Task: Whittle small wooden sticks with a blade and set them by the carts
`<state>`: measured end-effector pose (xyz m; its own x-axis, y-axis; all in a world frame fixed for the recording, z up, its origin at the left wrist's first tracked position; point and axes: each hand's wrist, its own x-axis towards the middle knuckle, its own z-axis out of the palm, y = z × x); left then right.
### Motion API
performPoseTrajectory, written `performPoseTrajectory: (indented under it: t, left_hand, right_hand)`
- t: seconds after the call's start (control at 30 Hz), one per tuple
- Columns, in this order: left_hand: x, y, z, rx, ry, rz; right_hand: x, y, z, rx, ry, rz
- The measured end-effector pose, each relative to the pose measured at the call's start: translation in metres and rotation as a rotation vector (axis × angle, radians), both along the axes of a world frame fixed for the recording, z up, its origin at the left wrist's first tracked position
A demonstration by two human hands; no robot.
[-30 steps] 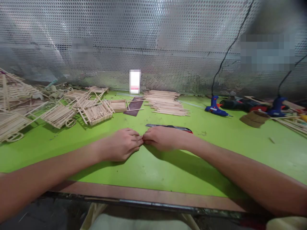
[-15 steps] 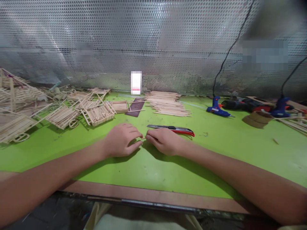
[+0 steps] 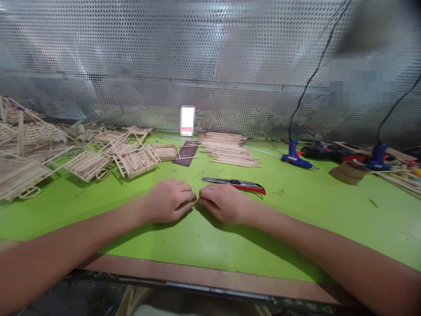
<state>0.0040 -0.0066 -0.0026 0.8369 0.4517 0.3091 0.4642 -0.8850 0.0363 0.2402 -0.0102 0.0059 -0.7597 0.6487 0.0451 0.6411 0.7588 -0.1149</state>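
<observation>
On the green workbench (image 3: 329, 197), assembled stick carts (image 3: 88, 164) stand at left, while loose craft sticks (image 3: 226, 150) lie stacked behind, unused. A utility knife (image 3: 233, 185) rests just beyond my hands, blade tip pointing left, long axis across the bench. My left hand (image 3: 169, 201) and right hand (image 3: 223, 203) curl narrow, fingertips nearly meeting; whether they pinch a sliver, I cannot tell.

fingers (image 3: 190, 202) hiding anything between them, white upright object (image 3: 187, 121) blurred, forearms (image 3: 59, 250) cut off by frame edges
</observation>
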Motion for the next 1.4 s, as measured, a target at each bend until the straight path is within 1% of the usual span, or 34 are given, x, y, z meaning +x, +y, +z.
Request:
performPoseTrajectory:
  t: [0.17,0.27,0.37,0.5,0.63,0.77,0.9,1.03,1.17,1.3,1.4]
  left_hand:
    - [0.0,-0.008,-0.006,-0.058,0.014,-0.054]
    - [0.004,-0.017,-0.011,-0.065,0.046,-0.026]
    - [0.009,-0.023,-0.012,-0.031,0.079,-0.001]
    - [0.014,-0.024,-0.009,0.076,0.145,-0.002]
    - [0.019,-0.022,-0.008,0.133,0.204,-0.019]
    - [0.022,-0.019,-0.008,0.096,0.123,0.0]
    - [0.021,-0.011,-0.011,0.099,0.053,0.019]
    - [0.019,0.002,-0.013,0.155,0.018,-0.004]
    - [0.016,0.006,-0.011,0.181,-0.009,-0.003]
    - [0.01,0.008,-0.006,0.167,-0.022,0.006]
    - [0.0,0.016,-0.004,0.133,-0.056,0.041]
  right_hand:
    - [0.001,-0.001,0.002,0.028,-0.062,0.042]
    - [0.001,-0.001,0.001,0.026,-0.051,0.072]
    - [0.002,0.0,-0.001,-0.008,-0.033,0.084]
    - [0.002,0.004,-0.001,-0.029,-0.017,0.118]
    - [0.001,0.008,0.003,-0.044,-0.055,0.137]
    - [0.003,0.007,0.003,-0.031,-0.036,0.117]
    - [0.008,0.007,-0.005,-0.011,0.022,0.112]
    - [0.013,0.01,-0.011,0.009,0.062,0.143]
    - [0.014,0.011,-0.013,0.033,0.067,0.151]
    - [0.014,0.009,-0.013,0.01,0.072,0.141]
    - [0.015,0.009,-0.013,-0.002,0.08,0.123]
